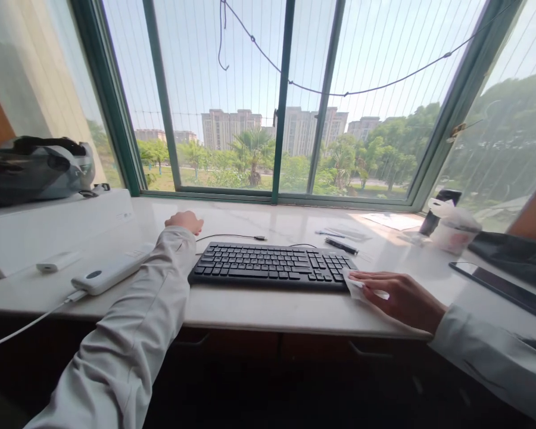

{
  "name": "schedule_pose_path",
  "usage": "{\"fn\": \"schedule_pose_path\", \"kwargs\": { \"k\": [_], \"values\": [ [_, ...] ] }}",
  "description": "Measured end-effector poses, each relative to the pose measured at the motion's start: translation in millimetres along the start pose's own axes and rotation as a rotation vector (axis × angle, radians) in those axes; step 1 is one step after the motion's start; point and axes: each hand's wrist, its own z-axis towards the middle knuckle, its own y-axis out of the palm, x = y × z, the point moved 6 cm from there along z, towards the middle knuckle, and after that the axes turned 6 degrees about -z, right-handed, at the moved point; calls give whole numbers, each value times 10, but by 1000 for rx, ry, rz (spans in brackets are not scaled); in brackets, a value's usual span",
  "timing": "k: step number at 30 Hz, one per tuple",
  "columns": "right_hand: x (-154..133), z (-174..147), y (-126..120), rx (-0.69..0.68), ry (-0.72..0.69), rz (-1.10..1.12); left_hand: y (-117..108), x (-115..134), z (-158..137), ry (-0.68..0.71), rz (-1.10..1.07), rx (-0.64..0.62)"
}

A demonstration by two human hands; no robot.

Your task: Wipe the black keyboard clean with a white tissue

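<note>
A black keyboard lies across the white sill, its number pad toward the right. My right hand is closed on a white tissue and presses it against the keyboard's right front corner. The tissue is crumpled, partly under the fingers. Beyond the keyboard's upper left corner, my left hand rests closed like a fist, seen from the back; whatever its fingers may hold is hidden. A thin black cable with a plug at its end runs from near that hand behind the keyboard.
At left are a white power bank with a cable, a small white case and a large white box carrying dark gear. Pens lie behind the keyboard. A phone and a plastic-wrapped cup stand right, before the window.
</note>
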Motion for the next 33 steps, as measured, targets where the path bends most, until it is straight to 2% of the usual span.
{"fn": "schedule_pose_path", "kwargs": {
  "k": [5,10,12,14,17,21,26,29,33],
  "values": [
    [-11,41,-77,51,95,58,-16,21,-46,-19,4,-36],
    [-205,264,-126,134,184,131,-42,52,-103,-21,15,-51],
    [-357,375,-91,144,131,123,-35,54,-106,-26,13,-63],
    [-522,466,-12,99,11,116,-21,54,-93,-24,8,-77],
    [-602,510,79,49,-68,118,3,54,-65,-17,-6,-97],
    [-476,454,106,-17,-86,123,6,55,-50,-10,-12,-92],
    [-305,405,15,-96,-117,188,6,53,-24,1,1,-85],
    [-205,506,-81,-55,-68,189,20,43,3,5,9,-92],
    [-72,829,-110,28,4,92,31,39,9,-2,34,-85]
  ]
}}
